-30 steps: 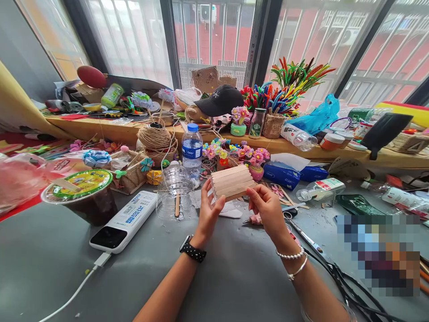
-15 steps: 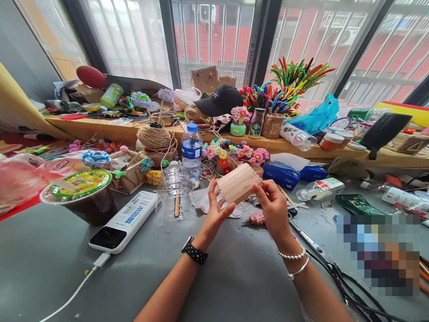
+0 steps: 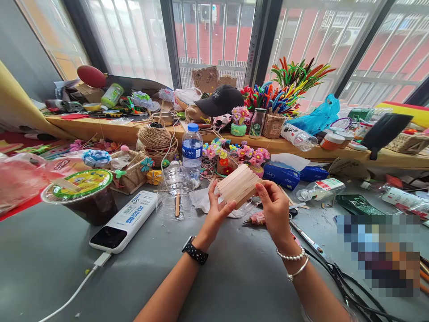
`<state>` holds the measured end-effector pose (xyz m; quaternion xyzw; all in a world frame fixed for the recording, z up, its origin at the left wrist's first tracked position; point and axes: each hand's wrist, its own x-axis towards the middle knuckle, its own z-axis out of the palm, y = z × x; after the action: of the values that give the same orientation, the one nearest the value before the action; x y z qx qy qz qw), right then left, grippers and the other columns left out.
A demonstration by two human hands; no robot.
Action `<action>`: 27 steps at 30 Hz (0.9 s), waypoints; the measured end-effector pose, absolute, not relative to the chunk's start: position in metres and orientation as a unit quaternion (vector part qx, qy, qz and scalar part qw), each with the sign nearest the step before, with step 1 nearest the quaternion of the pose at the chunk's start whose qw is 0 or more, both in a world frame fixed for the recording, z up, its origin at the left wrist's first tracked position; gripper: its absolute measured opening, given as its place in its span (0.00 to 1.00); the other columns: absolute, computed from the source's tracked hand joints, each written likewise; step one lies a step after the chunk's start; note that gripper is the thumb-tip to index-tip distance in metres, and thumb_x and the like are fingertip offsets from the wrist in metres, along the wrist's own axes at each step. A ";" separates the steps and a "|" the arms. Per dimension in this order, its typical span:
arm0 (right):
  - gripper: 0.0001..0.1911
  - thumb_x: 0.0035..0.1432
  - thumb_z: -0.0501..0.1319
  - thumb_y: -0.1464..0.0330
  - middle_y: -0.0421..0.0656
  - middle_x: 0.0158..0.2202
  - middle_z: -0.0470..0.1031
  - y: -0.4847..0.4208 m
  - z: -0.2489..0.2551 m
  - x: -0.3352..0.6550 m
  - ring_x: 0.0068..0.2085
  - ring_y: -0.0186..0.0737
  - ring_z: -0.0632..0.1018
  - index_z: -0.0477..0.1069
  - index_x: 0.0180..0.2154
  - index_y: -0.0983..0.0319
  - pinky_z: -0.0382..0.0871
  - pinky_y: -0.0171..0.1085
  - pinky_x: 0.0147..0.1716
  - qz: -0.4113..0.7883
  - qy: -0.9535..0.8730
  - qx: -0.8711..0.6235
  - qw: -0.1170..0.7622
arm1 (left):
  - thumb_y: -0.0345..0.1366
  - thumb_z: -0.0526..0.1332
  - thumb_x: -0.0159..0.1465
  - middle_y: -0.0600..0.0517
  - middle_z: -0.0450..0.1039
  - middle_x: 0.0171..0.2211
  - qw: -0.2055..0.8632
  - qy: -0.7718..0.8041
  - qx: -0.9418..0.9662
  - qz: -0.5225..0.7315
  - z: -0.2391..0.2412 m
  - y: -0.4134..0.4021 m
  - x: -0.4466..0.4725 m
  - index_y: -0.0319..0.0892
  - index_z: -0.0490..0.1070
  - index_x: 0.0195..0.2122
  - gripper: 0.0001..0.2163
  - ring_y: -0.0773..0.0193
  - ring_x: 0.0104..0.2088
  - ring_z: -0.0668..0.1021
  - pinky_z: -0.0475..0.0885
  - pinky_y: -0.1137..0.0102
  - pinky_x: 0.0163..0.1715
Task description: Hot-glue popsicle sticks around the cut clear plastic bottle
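Note:
A panel of pale craft sticks [image 3: 238, 184], laid side by side, is held up above the grey table between both hands. My left hand [image 3: 217, 212] grips its left end and lower edge, thumb in front. At the right end, my right hand [image 3: 273, 203] pinches the panel between thumb and fingers. Behind the right hand lies a glue gun [image 3: 256, 218] with a pinkish body, partly hidden. Left of the hands, a cut clear plastic bottle [image 3: 167, 192] rests on the table with a single craft stick [image 3: 177, 205] at it.
A white power bank [image 3: 124, 223] with a cable and a lidded drink cup [image 3: 83, 197] stand at the left. Scissors [image 3: 310, 239] and black cords lie at the right. Behind are a water bottle [image 3: 192, 152], twine [image 3: 154, 136], tissue packs [image 3: 281, 175] and a crowded wooden ledge.
The panel of craft sticks has tilted slightly in my hands, its face turning a little. Both hands keep their hold in nearly the same place.

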<state>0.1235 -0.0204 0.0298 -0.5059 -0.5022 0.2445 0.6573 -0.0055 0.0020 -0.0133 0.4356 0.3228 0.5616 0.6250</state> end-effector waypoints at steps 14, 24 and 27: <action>0.12 0.50 0.56 0.62 0.39 0.30 0.67 -0.021 0.028 0.121 0.31 0.32 0.68 0.65 0.37 0.59 0.63 0.32 0.32 0.221 -0.504 -0.512 0.660 | 0.40 0.64 0.45 0.45 0.47 0.56 0.634 0.314 0.446 0.548 -0.012 0.000 -0.005 0.51 0.43 0.52 0.37 0.53 0.50 0.65 0.62 0.60 0.46; 0.13 0.49 0.57 0.62 0.38 0.26 0.65 -0.019 0.028 0.123 0.28 0.30 0.66 0.67 0.37 0.61 0.63 0.32 0.29 0.198 -0.512 -0.522 0.653 | 0.39 0.65 0.45 0.44 0.50 0.54 0.623 0.329 0.463 0.539 -0.007 -0.002 -0.006 0.48 0.45 0.50 0.35 0.53 0.52 0.62 0.61 0.61 0.47; 0.13 0.49 0.56 0.62 0.37 0.26 0.65 -0.019 0.027 0.124 0.27 0.30 0.66 0.67 0.37 0.61 0.63 0.32 0.28 0.183 -0.517 -0.527 0.649 | 0.39 0.65 0.45 0.45 0.49 0.55 0.623 0.328 0.465 0.537 -0.007 -0.002 -0.006 0.49 0.45 0.50 0.35 0.54 0.51 0.63 0.61 0.61 0.47</action>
<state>0.1240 -0.0186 0.0265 -0.5272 -0.5173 0.1830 0.6488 -0.0059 -0.0022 -0.0072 0.4651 0.3281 0.5371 0.6226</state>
